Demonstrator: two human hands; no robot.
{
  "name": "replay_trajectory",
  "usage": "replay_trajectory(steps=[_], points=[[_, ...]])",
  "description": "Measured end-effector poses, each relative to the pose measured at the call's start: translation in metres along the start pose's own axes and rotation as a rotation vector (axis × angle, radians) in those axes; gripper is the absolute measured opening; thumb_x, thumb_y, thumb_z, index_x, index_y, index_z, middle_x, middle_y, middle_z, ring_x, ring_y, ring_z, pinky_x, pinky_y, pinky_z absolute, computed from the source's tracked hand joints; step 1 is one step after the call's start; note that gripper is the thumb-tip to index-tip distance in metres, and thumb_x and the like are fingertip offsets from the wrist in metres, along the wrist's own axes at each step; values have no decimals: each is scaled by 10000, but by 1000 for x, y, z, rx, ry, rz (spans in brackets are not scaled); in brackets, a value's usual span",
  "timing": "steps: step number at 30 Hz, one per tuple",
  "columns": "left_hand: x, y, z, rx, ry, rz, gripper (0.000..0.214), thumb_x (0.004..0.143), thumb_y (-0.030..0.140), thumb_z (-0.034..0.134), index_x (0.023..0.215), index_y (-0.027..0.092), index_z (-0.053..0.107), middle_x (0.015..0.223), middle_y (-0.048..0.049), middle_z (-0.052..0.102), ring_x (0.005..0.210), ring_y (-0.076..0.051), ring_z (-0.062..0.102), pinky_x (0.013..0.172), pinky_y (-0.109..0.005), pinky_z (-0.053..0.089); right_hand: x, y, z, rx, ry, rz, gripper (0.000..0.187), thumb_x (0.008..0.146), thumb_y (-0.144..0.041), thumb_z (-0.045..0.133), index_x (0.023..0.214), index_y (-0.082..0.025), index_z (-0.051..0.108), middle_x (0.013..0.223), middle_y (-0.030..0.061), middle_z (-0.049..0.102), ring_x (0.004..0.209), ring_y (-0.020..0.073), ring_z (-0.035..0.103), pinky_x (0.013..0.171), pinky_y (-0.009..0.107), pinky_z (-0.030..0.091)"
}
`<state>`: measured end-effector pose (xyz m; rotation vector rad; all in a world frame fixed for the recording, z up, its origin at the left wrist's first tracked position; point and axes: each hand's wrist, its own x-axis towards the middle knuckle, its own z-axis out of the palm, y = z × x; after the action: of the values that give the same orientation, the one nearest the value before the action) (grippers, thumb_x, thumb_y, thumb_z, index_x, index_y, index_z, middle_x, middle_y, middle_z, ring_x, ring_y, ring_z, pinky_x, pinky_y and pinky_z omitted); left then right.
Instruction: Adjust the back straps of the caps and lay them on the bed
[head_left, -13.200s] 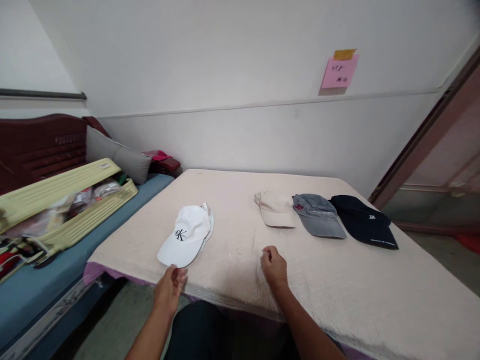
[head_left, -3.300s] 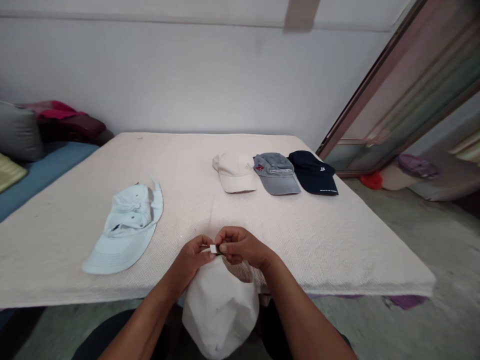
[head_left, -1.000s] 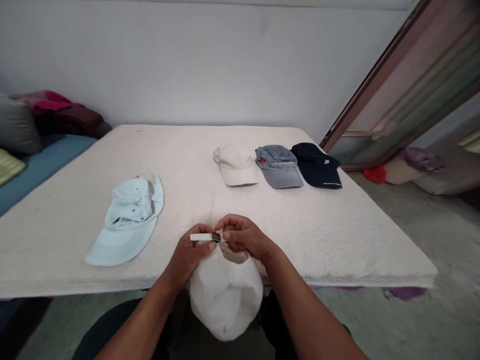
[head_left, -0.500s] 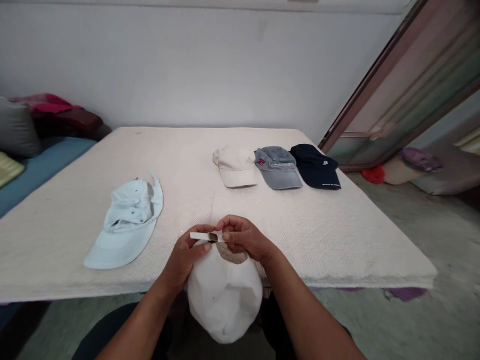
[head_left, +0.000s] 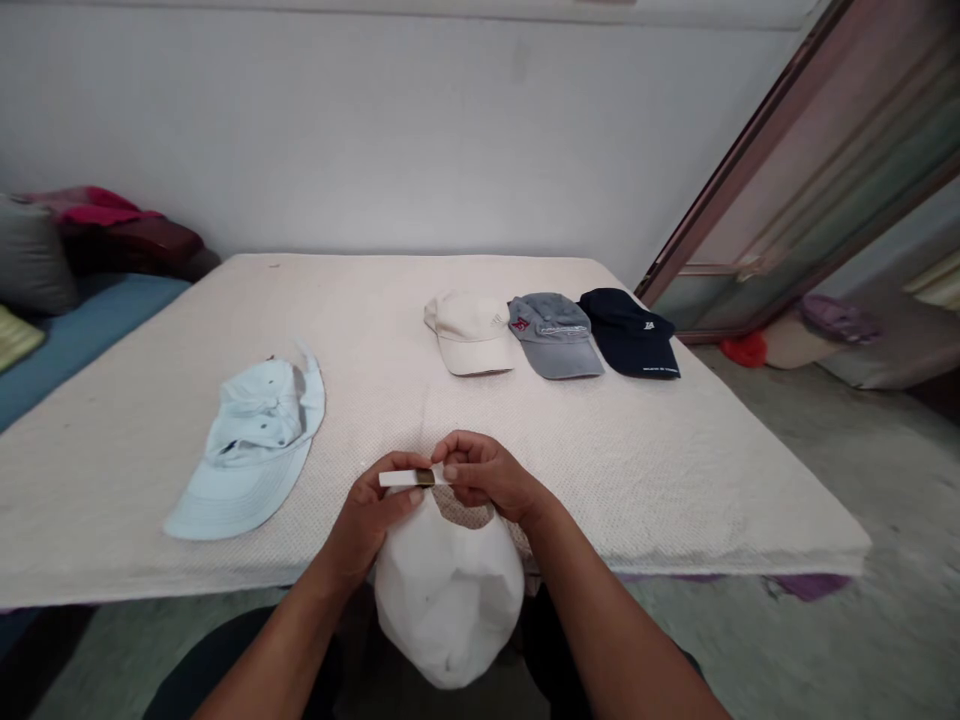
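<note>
A white cap (head_left: 450, 600) hangs over the near edge of the padded surface, its back opening facing away from me. Across that opening runs its white strap (head_left: 397, 479), threaded through a small brass-coloured buckle (head_left: 425, 478). My left hand (head_left: 379, 508) is closed on the cap at the buckle, thumb below and fingers behind. The strap on the buckle's right side is pinched between the thumb and fingers of my right hand (head_left: 484, 472). A strap end sticks out to the left of the buckle, over my left fingers.
A pale blue cap (head_left: 251, 450) lies at the left on the cream padded surface (head_left: 360, 310). Further back, a cream cap (head_left: 472, 335), a grey cap (head_left: 556, 338) and a navy cap (head_left: 630, 335) sit in a row. A wall stands behind.
The buckle and strap have tilted slightly between my fingers, so the strap end lies a little lower. Both hands keep their grip in nearly the same place.
</note>
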<state>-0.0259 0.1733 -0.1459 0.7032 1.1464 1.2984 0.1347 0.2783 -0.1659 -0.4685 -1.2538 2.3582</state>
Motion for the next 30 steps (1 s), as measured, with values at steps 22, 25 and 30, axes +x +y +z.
replay_trajectory(steps=[22, 25, 30], points=[[0, 1, 6, 87, 28, -15, 185, 791, 310, 643, 944, 205, 646, 762, -4, 691, 598, -128, 578, 565, -223, 431, 0, -1, 2, -29, 7, 10, 226, 726, -259, 731, 887, -161, 605, 592, -75, 452, 421, 19, 287, 398, 177, 174], [1, 1, 5, 99, 36, -14, 157, 785, 298, 651, 905, 198, 632, 754, 2, 678, 603, -128, 570, 570, -225, 422, 0, -2, 3, -35, 15, 16, 239, 722, -265, 732, 898, -163, 607, 571, -79, 451, 422, 26, 293, 397, 178, 186], [5, -1, 6, 135, 70, -5, 181, 785, 357, 638, 810, 178, 630, 718, -3, 657, 620, -145, 567, 577, -237, 412, -1, -4, 3, -65, 19, 20, 256, 714, -286, 733, 910, -170, 617, 567, -81, 463, 418, 31, 308, 389, 180, 202]])
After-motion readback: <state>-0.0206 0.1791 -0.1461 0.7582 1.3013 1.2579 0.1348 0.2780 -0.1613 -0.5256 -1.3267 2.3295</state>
